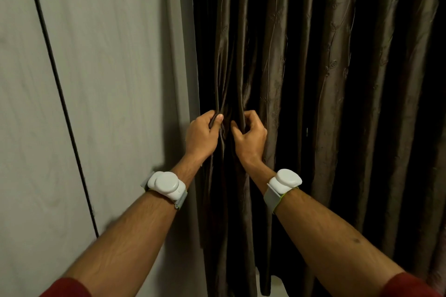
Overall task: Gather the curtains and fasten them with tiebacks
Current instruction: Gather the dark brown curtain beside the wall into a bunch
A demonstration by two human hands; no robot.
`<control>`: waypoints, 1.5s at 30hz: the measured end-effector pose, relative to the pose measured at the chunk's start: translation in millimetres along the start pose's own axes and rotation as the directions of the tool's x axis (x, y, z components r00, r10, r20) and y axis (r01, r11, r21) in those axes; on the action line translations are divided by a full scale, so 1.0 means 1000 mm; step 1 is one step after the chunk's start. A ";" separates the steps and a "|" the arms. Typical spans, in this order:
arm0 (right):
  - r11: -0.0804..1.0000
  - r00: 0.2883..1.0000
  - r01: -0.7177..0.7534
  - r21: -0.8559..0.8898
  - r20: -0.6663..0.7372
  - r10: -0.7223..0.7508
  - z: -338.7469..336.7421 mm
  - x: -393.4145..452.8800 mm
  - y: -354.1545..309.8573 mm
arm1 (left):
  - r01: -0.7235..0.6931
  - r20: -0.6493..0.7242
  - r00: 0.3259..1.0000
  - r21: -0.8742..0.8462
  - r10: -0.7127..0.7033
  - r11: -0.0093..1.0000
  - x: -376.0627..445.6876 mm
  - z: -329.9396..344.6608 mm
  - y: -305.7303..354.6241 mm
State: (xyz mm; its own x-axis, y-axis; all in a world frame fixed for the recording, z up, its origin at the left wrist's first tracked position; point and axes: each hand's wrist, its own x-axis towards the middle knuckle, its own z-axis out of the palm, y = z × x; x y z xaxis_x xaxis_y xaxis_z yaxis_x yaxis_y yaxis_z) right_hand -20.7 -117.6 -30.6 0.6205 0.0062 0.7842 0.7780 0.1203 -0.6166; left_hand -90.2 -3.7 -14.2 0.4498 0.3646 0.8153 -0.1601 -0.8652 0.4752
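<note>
Hanging in deep folds right of a grey wall [108, 79], the dark brown satin curtain [313, 79] is gathered near its left edge, where the left hand [201, 136] and right hand [249, 137] each have fingers clamped on neighbouring pleats.

Two hands, the left hand [201, 133] and right hand [249, 136], grip one dark curtain [313, 79]. Two white wristbands, one [166, 185] left of the curtain, one [284, 182] over it. One black cable [60, 94] further left.

A plain grey wall [108, 79] fills the left side, dimly lit, with a thin black cable [60, 94] running diagonally down it toward the near floor.
</note>
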 end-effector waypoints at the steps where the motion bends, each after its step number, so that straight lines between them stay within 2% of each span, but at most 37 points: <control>1: 1.000 1.000 0.015 -0.008 0.010 -0.015 -0.001 -0.002 0.001 | -0.002 0.006 1.000 0.004 0.002 1.000 -0.001 0.002 0.002; 5: 0.999 0.999 0.035 0.000 0.030 -0.035 -0.012 -0.002 0.003 | -0.023 0.004 1.000 0.011 0.023 1.000 -0.004 0.007 0.009; 7: 1.000 1.000 0.011 0.004 -0.006 -0.011 -0.018 0.000 0.006 | -0.029 0.012 1.000 -0.014 0.029 0.999 -0.005 0.008 0.014; 9: 0.996 0.992 -0.078 0.050 -0.098 0.083 -0.027 0.004 0.014 | -0.028 0.026 0.999 -0.051 0.030 0.998 -0.007 0.007 0.016; 11: 0.973 0.952 -0.208 0.098 -0.210 0.224 -0.043 0.011 0.025 | -0.021 0.015 1.000 -0.078 0.023 0.997 -0.009 0.001 0.016; 13: 0.956 0.913 -0.292 0.013 -0.293 0.283 -0.057 0.017 0.034 | -0.007 -0.012 1.000 -0.087 0.006 0.996 -0.010 -0.005 0.012; 14: 0.952 0.919 -0.293 -0.092 -0.302 0.253 -0.062 0.018 0.036 | 0.005 -0.017 1.000 -0.088 -0.007 0.996 -0.010 -0.008 0.009; 16: 0.938 0.968 -0.160 -0.307 -0.235 0.088 -0.064 0.016 0.035 | 0.031 0.002 1.000 -0.090 -0.031 0.996 -0.009 -0.011 0.008; 17: 0.934 0.984 -0.056 -0.352 -0.177 -0.008 -0.062 0.015 0.032 | 0.042 0.019 0.999 -0.093 -0.040 0.995 -0.008 -0.010 0.008; 19: 0.951 0.988 0.093 -0.295 -0.092 -0.126 -0.055 0.014 0.027 | 0.060 0.055 0.997 -0.117 -0.054 0.991 -0.008 -0.007 0.010; 20: 0.971 0.991 0.098 -0.218 -0.070 -0.115 -0.050 0.013 0.024 | 0.067 0.073 0.996 -0.143 -0.057 0.987 -0.009 -0.006 0.012; 22: 0.994 0.997 -0.073 -0.083 0.004 0.073 -0.037 0.012 0.017 | 0.074 0.113 0.992 -0.219 -0.051 0.973 -0.010 -0.005 0.018; 24: 0.954 0.944 -0.287 -0.087 0.146 0.297 -0.026 0.014 0.012 | 0.102 0.170 0.984 -0.313 -0.049 0.944 -0.011 -0.005 0.022; 25: 0.934 0.912 -0.342 -0.101 0.206 0.356 -0.021 0.015 0.011 | 0.124 0.199 0.979 -0.352 -0.055 0.928 -0.011 -0.006 0.023; 27: 0.920 0.876 -0.392 -0.012 0.300 0.377 -0.015 0.017 0.005 | 0.156 0.233 0.970 -0.393 -0.066 0.906 -0.010 -0.008 0.022; 30: 0.862 0.867 -0.430 0.266 0.387 0.313 -0.011 0.015 -0.004 | 0.166 0.235 0.969 -0.395 -0.075 0.904 -0.009 -0.011 0.019; 33: 0.892 0.912 -0.362 0.270 0.303 0.278 -0.010 0.013 -0.003 | 0.135 0.203 0.977 -0.340 -0.068 0.931 -0.009 -0.015 0.015; 36: 0.964 0.976 -0.216 0.154 0.077 0.206 -0.012 0.013 0.001 | 0.072 0.133 0.990 -0.206 -0.045 0.976 -0.008 -0.015 0.011; 38: 0.989 0.993 -0.112 0.099 -0.009 0.114 -0.015 0.010 0.001 | 0.071 0.093 0.994 -0.107 -0.061 0.992 -0.006 -0.014 0.007; 41: 0.994 0.998 0.033 0.100 0.041 -0.038 -0.012 0.003 -0.002 | 0.076 0.076 0.994 -0.034 -0.074 0.996 -0.002 -0.009 0.005; 45: 0.992 0.994 0.053 0.117 0.089 -0.064 -0.005 -0.004 -0.004 | 0.069 0.089 0.994 0.001 -0.069 0.998 0.002 -0.001 0.009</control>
State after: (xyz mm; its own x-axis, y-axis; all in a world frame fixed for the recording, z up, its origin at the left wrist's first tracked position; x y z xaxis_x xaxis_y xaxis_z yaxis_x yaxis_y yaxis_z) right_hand -25.6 -123.3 -31.8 0.5582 0.0865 0.8252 0.7932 0.2362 -0.5613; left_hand -91.5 -10.5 -8.1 0.5362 0.3916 0.7477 -0.1272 -0.8383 0.5302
